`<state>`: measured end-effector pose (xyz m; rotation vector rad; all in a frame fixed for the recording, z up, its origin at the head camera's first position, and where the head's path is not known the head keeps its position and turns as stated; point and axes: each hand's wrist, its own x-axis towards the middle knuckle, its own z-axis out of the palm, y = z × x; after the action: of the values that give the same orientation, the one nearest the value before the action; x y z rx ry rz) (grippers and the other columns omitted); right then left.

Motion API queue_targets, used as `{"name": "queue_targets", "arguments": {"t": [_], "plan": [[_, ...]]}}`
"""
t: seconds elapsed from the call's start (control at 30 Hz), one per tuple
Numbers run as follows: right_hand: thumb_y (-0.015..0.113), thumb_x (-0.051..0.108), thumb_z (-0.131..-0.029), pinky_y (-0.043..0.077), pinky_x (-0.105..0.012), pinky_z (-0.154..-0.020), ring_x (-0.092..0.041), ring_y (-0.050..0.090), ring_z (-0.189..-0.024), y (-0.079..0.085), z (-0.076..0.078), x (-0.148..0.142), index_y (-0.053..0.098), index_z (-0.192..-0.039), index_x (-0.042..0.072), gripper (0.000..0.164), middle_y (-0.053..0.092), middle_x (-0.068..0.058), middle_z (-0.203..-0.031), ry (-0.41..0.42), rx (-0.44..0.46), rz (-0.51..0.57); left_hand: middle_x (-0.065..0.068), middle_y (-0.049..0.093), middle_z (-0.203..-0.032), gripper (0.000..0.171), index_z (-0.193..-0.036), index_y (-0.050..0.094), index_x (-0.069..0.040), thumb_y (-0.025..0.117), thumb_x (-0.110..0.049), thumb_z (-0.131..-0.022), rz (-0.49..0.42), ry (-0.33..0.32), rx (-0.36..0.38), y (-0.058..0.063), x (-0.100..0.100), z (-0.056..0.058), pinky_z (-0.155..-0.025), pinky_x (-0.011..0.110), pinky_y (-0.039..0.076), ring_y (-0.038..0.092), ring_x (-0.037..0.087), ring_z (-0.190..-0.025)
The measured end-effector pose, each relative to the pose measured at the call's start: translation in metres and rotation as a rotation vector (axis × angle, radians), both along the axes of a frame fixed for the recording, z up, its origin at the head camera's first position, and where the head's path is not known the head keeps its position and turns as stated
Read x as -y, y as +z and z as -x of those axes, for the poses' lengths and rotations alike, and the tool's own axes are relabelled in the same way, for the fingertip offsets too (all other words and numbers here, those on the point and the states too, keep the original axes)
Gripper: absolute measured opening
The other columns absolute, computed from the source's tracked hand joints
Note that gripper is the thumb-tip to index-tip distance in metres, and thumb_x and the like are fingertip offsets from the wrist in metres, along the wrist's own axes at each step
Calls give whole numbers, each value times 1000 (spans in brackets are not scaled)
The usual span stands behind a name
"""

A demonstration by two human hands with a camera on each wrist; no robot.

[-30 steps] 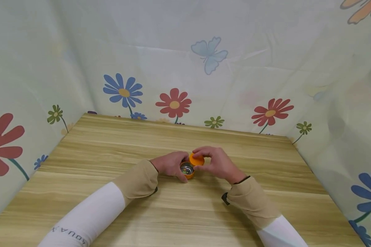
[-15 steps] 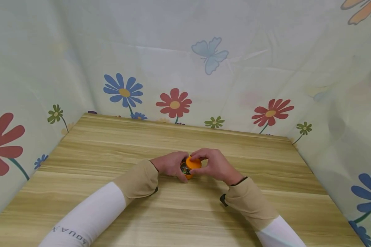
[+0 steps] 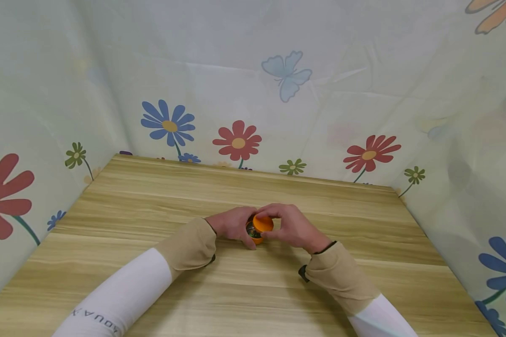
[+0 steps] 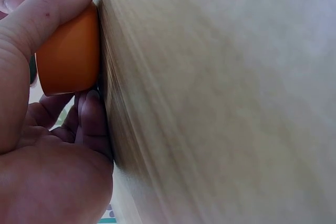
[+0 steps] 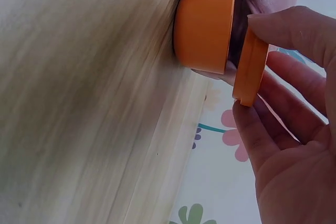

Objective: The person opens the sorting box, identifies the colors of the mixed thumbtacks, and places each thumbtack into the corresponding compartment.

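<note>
A small round orange tin (image 3: 257,241) with a silvery inside stands on the table near its middle. My left hand (image 3: 235,223) grips it, thumb on the near side and fingers round the far side; the left wrist view shows the smooth orange wall (image 4: 68,56) inside that grip. Over the tin's right part, my right hand (image 3: 294,228) pinches a round orange lid (image 3: 263,223) by its edge. In the right wrist view a gap shows between the lid (image 5: 251,66) and the tin's rim. Small dark and coloured bits lie inside, partly hidden by the lid.
The wood-grain table (image 3: 185,187) reaches back to a pale cloth wall (image 3: 219,93) printed with flowers and a butterfly. Similar cloth hangs along the left and right sides of the table.
The right hand has carried the lid left, over the tin, covering more of its mouth. The left hand and the tin have stayed in place.
</note>
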<state>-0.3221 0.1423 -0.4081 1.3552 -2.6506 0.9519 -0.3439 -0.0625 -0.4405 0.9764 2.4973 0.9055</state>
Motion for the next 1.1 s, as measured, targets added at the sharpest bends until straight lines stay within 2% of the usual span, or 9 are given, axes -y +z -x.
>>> {"name": "queue_targets", "arguments": {"t": [0.13, 0.37, 0.57, 0.83, 1.1], "plan": [[82, 12, -73, 46, -30, -84, -10, 54, -102, 0, 0, 1, 66, -110, 9, 41, 61, 1, -112, 0, -5, -7, -8, 53, -103, 68, -118, 50, -14, 88, -29, -64, 9, -1, -8, 0, 1, 0, -82, 21, 41, 51, 7, -89], [83, 18, -72, 48, -32, -82, -10, 56, -98, -3, 1, 3, 67, -110, 8, 42, 62, 3, -108, -3, -8, 1, -8, 54, -102, 67, -118, 51, -14, 88, -29, -64, -19, 7, 27, 0, 2, -1, -79, 21, 43, 53, 8, -87], [83, 25, -69, 49, -32, -80, -8, 57, -95, -4, 1, 7, 68, -108, 10, 44, 63, 5, -106, -7, -29, -10, -8, 54, -99, 65, -114, 52, -14, 89, -29, -62, -21, -9, 2, -1, 2, 0, -79, 21, 43, 52, 7, -85], [85, 22, -67, 49, -30, -79, -7, 57, -95, -4, -1, 10, 70, -103, 10, 41, 64, 4, -104, -20, -8, -6, -6, 54, -95, 61, -108, 51, -10, 88, -28, -63, -16, -30, -54, -1, 3, -1, -78, 21, 42, 52, 8, -83], [85, 22, -66, 49, -29, -79, -7, 57, -94, -5, -1, 13, 70, -102, 10, 40, 64, 4, -102, -46, 4, -10, -6, 55, -95, 62, -108, 52, -11, 89, -28, -61, -12, -13, -40, 0, 2, -2, -78, 22, 42, 52, 9, -83]]}}
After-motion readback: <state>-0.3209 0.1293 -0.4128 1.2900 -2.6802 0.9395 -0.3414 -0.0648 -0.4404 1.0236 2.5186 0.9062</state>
